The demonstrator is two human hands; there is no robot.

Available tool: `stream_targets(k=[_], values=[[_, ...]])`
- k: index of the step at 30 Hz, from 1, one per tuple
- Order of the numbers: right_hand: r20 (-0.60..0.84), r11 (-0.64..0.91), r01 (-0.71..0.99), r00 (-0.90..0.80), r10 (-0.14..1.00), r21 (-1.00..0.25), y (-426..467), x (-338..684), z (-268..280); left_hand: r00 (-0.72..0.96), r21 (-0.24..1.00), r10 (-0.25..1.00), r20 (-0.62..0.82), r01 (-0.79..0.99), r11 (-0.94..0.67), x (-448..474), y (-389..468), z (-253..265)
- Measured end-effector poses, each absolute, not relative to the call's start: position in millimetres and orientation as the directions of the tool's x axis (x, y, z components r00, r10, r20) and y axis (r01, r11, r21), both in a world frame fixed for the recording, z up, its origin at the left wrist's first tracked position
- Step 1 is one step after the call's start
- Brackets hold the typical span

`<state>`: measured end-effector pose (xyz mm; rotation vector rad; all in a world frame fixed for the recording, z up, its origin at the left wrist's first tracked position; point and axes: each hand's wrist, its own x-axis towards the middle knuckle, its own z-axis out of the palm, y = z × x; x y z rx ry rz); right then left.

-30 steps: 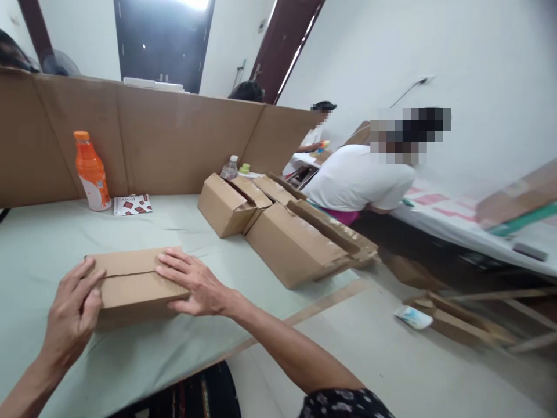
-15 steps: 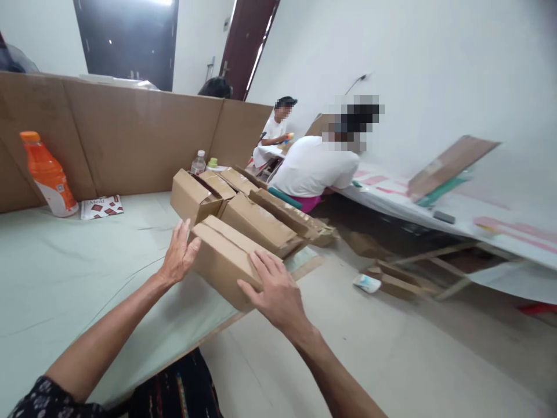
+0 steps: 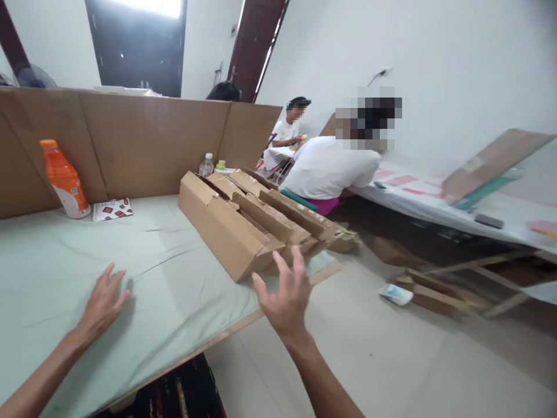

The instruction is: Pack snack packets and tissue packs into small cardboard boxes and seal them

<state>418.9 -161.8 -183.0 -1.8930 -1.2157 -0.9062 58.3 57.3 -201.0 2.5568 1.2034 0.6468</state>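
Note:
Several long cardboard boxes stand side by side at the right end of the table (image 3: 165, 278), which has a pale green cover. The nearest cardboard box (image 3: 217, 229) lies along the left of the group, its near end close to the table edge. My right hand (image 3: 285, 290) is just off that near end, fingers spread and holding nothing; whether a fingertip touches the cardboard I cannot tell. Over the table cover, well left of the boxes, my left hand (image 3: 104, 299) is open with fingers apart and nothing in it.
An orange bottle (image 3: 65, 180) and a printed packet (image 3: 112, 209) stand before a cardboard partition (image 3: 152, 145). Behind the boxes is a clear bottle (image 3: 206, 165). A co-worker in white (image 3: 326, 168) leans over another table. An open carton (image 3: 435, 293) and a white-and-blue packet (image 3: 395, 294) lie on the floor.
Both hands have let go of the nearest box, which now sits against the others further back. My left hand has moved left, toward me; the right has come off the box's top.

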Motion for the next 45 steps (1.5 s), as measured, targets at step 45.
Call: stream_targets(k=[45], values=[[0.427,-0.239,0.956,0.291,0.856,-0.172,-220.1,395.3,-278.4,0.787,-0.071,0.574,0.227,0.601,-0.796,5.2,-32.0,-225.9]])
